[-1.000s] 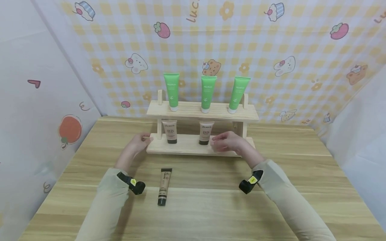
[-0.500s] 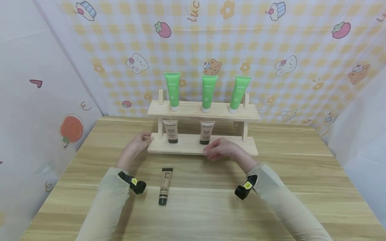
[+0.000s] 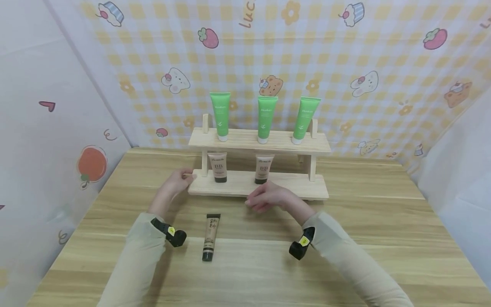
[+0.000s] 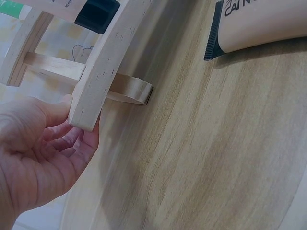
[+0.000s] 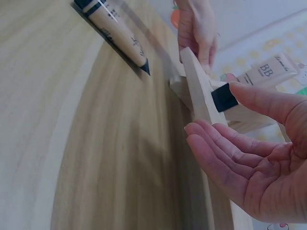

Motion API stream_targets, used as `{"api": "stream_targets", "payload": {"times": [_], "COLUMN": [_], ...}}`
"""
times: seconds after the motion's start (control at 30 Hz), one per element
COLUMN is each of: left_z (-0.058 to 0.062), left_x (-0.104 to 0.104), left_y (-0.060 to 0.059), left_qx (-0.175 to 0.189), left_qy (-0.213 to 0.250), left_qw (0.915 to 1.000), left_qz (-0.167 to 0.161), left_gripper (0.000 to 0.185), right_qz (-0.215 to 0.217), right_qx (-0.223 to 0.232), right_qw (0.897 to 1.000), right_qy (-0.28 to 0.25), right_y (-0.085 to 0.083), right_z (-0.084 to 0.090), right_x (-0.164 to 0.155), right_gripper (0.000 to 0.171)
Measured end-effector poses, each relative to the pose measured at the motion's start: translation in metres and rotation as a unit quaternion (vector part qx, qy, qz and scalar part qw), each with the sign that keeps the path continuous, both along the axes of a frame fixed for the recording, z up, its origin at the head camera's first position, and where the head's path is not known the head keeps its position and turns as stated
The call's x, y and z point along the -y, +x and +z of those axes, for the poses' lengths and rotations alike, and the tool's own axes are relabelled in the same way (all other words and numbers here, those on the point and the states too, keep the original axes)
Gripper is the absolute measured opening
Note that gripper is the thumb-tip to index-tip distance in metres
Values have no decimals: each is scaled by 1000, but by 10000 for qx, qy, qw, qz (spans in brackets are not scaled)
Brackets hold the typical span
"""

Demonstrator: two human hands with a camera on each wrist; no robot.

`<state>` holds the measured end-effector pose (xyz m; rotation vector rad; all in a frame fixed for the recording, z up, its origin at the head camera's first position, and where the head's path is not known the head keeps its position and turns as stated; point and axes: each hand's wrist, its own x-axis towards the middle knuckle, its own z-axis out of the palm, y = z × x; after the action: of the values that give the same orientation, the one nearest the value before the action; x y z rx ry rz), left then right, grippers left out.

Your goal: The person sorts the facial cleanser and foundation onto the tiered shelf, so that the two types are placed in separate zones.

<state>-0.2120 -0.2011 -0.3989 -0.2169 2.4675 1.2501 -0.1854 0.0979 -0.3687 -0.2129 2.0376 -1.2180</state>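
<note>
A two-tier wooden rack (image 3: pixel 291 191) stands mid-table. Three green tubes (image 3: pixel 264 118) stand on its top shelf, and two beige BB tubes (image 3: pixel 218 167) on the lower one. My left hand (image 3: pixel 174 184) grips the left end of the lower shelf (image 4: pixel 98 79), thumb on top and fingers (image 4: pixel 72 143) curled beneath. Just in front of the lower shelf my right hand (image 3: pixel 264 198) hovers empty, its fingers (image 5: pixel 216 143) straight and relaxed. A third beige tube (image 3: pixel 210 236) with a black cap lies on the table between my forearms, its crimped end (image 5: pixel 136 60) pointing at the rack.
The wooden table (image 3: pixel 383 238) is walled by a checked cartoon backdrop (image 3: pixel 345 64) behind and pale sheets at both sides. The rack sits close to the back wall. Black wrist cameras (image 3: pixel 299 249) ride on both sleeves.
My right hand has drawn away from the lower shelf, moving left and toward me, empty. The left hand keeps its hold on the shelf end. The lying tube has not moved.
</note>
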Motion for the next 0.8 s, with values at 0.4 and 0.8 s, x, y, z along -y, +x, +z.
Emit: {"api": "stream_targets", "payload": {"times": [0.4,0.8], "left_z": [0,3], "left_x": [1,-1], "left_y": [2,1], "left_qx": [-3,28], "left_qy": [12,-17], "left_qw": [10000,10000], "left_qz": [-62,-43], "left_gripper": [53,53], "right_qz": [138,98], "right_qx": [-4,-117], "right_qw": [9998,9998], "right_qy": [-112,159], "right_y": [8,13], "right_z": [-8,-23], "right_x": [22,52], "right_gripper": [34,38]}}
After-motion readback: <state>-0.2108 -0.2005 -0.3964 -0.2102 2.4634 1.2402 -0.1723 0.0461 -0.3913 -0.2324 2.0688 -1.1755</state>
